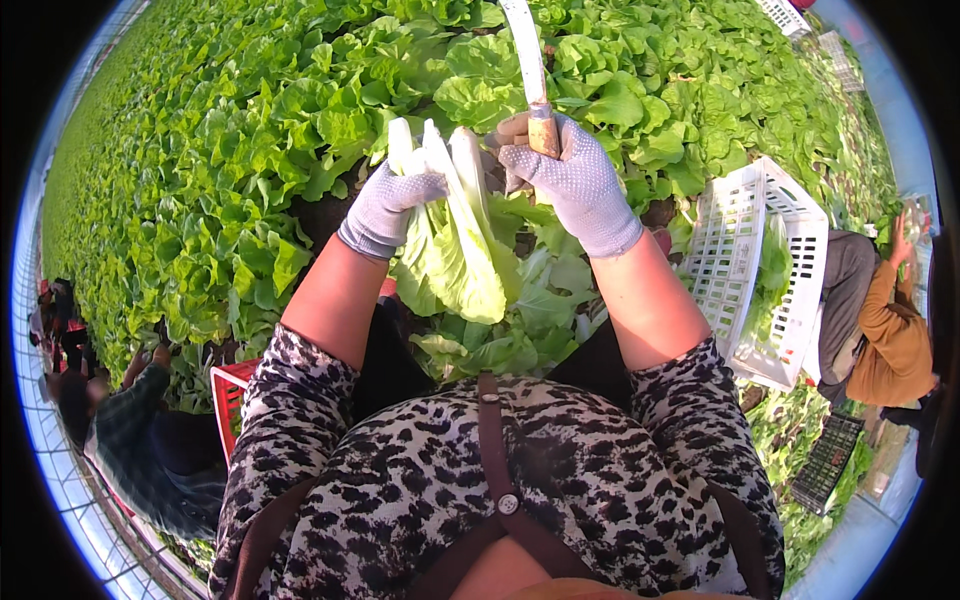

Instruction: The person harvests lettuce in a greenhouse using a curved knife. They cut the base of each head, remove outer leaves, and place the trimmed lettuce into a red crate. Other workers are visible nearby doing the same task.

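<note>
My left hand (395, 205), in a pale dotted glove, is closed around a head of leafy greens (462, 250). Its white stalk ends point up and away from me, while the light green leaves hang toward my lap. My right hand (575, 180), gloved alike, grips the wooden handle of a knife (531, 65). The blade points up and away, clear of the greens. My right fingertips sit just right of the white stalks; whether they touch them I cannot tell. Loose leaves (530, 310) lie below, between my knees.
Rows of growing greens (200, 170) spread ahead and left. A white slatted crate (745, 260) with greens inside stands tilted at my right; a red crate (232, 395) is by my left elbow. People crouch at left (160, 450) and right (890, 330). A black crate (828, 465) lies lower right.
</note>
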A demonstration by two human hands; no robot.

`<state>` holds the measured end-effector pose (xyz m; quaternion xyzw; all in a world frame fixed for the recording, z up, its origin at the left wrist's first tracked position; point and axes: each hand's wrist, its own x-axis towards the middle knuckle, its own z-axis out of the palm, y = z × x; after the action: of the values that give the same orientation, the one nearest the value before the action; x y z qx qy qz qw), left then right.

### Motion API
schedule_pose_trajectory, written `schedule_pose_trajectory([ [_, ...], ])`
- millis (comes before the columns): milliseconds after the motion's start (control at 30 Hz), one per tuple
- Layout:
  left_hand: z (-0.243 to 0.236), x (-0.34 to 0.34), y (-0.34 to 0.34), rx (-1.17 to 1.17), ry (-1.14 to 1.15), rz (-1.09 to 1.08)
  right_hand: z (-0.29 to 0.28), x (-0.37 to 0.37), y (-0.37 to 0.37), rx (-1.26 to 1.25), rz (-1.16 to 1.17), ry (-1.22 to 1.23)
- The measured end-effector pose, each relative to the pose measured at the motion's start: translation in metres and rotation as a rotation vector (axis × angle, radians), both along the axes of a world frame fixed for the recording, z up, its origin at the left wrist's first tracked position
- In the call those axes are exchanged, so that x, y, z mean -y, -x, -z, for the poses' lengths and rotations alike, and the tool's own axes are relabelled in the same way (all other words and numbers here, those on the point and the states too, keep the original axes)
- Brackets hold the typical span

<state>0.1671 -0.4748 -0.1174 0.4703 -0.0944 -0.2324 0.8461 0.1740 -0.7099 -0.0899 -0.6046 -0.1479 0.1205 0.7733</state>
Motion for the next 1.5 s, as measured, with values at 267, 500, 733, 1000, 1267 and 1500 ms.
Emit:
schedule_pose_trajectory([
  [267,0.002,-0.039,-0.028,-0.207,0.978,-0.150,0.029,0.000,-0.011,-0.512,0.253,-0.285],
  [500,0.025,-0.058,-0.046,-0.201,0.633,-0.303,0.058,-0.030,0.017,-0.729,-0.106,-0.748],
  [733,0.015,-0.047,-0.040,-0.243,0.544,-0.623,0.040,-0.046,0.013,-0.558,0.324,-0.059],
  [1000,0.005,-0.015,-0.039,-0.251,0.357,-0.679,0.028,-0.023,-0.022,0.054,0.513,0.306],
  [1267,0.003,-0.019,-0.043,-0.407,0.704,-0.812,0.013,-0.031,-0.010,-0.251,0.441,-0.183],
  [1500,-0.011,-0.052,-0.039,-0.328,0.726,-1.012,0.000,-0.028,0.005,-0.235,0.346,-0.382],
])
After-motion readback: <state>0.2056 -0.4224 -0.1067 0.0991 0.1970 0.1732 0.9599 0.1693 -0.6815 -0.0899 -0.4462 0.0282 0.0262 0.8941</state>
